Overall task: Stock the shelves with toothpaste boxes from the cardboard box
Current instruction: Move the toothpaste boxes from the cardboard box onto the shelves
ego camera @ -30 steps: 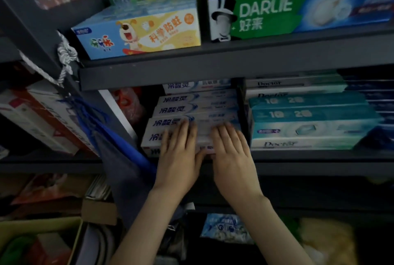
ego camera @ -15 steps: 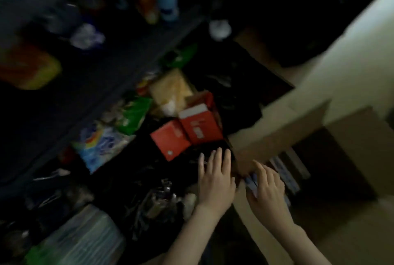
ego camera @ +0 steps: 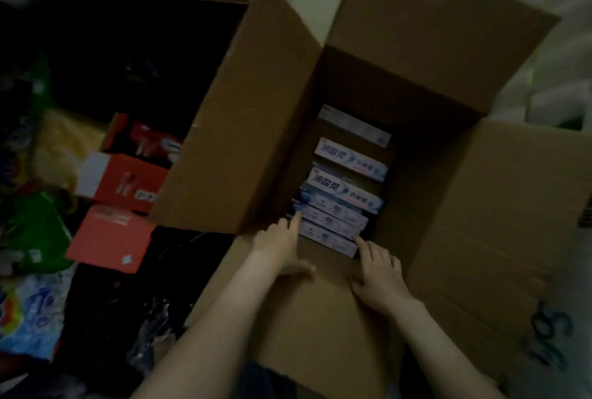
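White-blue toothpaste boxes [ego camera: 344, 198] lie rowed inside open cardboard box [ego camera: 250, 129].

The box [ego camera: 362, 84] is open at the top, its 4 flaps folded outward, so the way in from above is free. The left flap [ego camera: 250, 129] stands steeply and walls off the red cartons [ego camera: 112, 238] beside it. Inside, the toothpaste boxes [ego camera: 339, 206] run in a row along the left wall; right of them a dark gap reaches to the right wall. The left hand [ego camera: 282, 244] and right hand [ego camera: 379, 273] occupy the near edge over the near flap [ego camera: 320, 318], at either end of the nearest toothpaste boxes.
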